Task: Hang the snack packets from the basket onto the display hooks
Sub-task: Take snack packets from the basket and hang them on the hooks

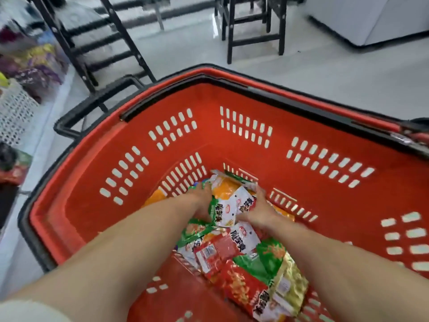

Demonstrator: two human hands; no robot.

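While both forearms reach deep into the red shopping basket (301,117), the left hand (201,201) and right hand (261,211) clasp a bunch of snack packets (228,197) between them near the far corner of its floor. The left fingers curl round the bunch's green left edge; the right fingers wrap its right side, thumb across the front. More loose packets (253,270), red, green and gold, lie on the floor nearer the person. Blurred purple bags (34,75) sit on a shelf at left.
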